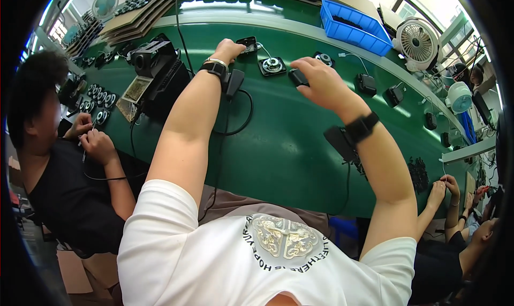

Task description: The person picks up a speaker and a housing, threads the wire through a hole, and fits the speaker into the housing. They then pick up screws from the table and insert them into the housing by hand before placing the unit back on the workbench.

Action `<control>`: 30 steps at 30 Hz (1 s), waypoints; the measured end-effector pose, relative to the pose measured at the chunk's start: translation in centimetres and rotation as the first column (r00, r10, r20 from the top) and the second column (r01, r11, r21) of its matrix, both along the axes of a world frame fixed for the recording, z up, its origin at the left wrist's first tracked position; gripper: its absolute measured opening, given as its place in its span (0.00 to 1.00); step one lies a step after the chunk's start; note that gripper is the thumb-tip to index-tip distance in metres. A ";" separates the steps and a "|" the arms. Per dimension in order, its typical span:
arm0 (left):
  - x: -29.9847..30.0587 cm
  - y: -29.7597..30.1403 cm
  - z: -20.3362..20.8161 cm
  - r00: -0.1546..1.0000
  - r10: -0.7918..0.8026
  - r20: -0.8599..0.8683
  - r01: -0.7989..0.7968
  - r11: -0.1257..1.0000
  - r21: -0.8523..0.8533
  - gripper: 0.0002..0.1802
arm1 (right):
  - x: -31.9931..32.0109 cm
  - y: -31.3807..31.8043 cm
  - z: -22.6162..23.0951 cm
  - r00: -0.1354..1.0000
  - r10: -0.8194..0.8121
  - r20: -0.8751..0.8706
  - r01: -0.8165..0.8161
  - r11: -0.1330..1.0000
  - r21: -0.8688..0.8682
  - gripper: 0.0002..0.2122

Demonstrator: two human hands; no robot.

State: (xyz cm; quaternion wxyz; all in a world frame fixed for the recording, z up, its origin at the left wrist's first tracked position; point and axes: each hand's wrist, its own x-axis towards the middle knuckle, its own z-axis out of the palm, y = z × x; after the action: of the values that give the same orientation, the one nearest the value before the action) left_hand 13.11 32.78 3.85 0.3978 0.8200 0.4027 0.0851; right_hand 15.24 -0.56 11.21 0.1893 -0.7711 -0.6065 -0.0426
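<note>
My left hand (227, 51) reaches to the far side of the green bench, its fingers bent together at the edge of a small black housing (248, 44). A white wire runs from that housing to a square black speaker (272, 65) with a round silver magnet. Over a small black box (298, 77), my right hand (323, 83) has its fingers stretched and its thumb apart; whether it touches the box cannot be told. Behind that hand sits another speaker piece (324, 59), partly hidden. Both wrists wear black bands with a black device and cable.
A black machine (159, 73) stands left of my arm. Along the bench to the right lie wired black boxes (367, 84); a blue bin (356, 27) and a fan (419, 42) are behind. Co-workers sit on both sides, one with hands (95, 140) on a thin wire.
</note>
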 end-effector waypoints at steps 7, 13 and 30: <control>1.6 -1.5 -1.6 0.992 0.022 -0.126 0.015 0.958 0.287 0.23 | 5.6 10.9 -6.0 0.986 -0.102 0.130 0.145 0.911 -0.387 0.32; 1.4 -1.1 -3.0 0.950 0.018 0.311 -0.067 0.987 0.146 0.18 | 4.9 12.2 -5.8 0.986 -0.128 0.106 0.163 0.871 -0.464 0.31; -11.9 -13.7 0.3 0.535 0.023 0.845 0.365 0.895 -0.255 0.07 | -7.0 0.5 -7.5 0.999 0.050 -0.007 -0.049 0.993 0.108 0.35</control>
State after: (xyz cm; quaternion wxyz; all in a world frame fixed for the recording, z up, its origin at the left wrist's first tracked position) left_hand 1.19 19.11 4.16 0.7058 0.6167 0.0905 0.3368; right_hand 8.26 -0.03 3.67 0.2348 -0.7447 -0.6212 -0.0669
